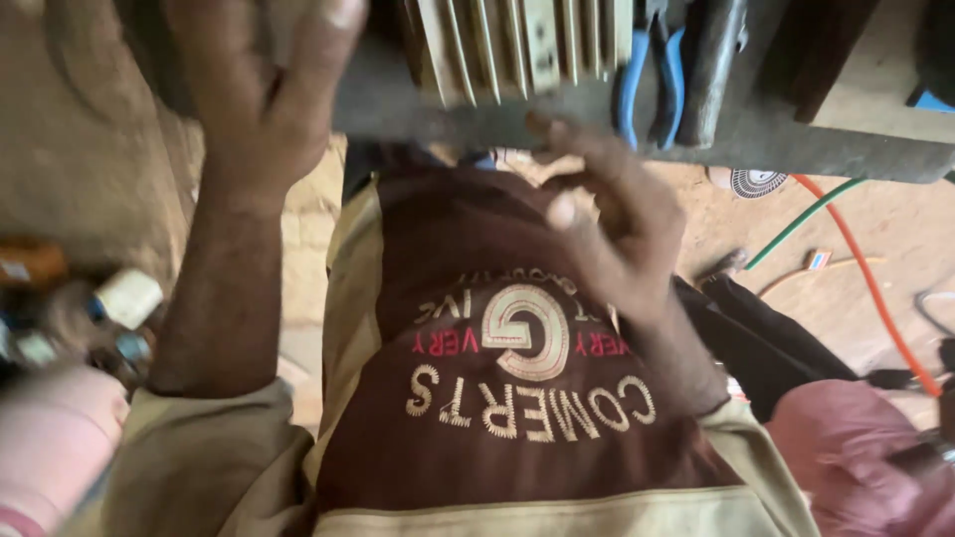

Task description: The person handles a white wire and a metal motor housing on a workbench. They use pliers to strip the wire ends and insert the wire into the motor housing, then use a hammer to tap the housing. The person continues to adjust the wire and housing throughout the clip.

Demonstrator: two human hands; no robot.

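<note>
I look down my own chest, over a brown and beige shirt (497,418). My left hand (264,89) is raised at the upper left, fingers spread and running out of the top of the view, thumb close to a ribbed, finned metal block (517,45) on a grey bench slab (796,144). Whether it grips anything is hidden. My right hand (607,224) hangs just below the slab's edge with loosely curled fingers, one fingertip touching the edge, nothing in it.
Blue-handled pliers (647,70) and a dark tool handle (711,60) lie on the slab beside the finned block. Orange (870,288) and green (801,224) cables cross the dirt floor. Blurred small containers (119,303) sit at the left. Pink cloth (856,447) shows at lower right.
</note>
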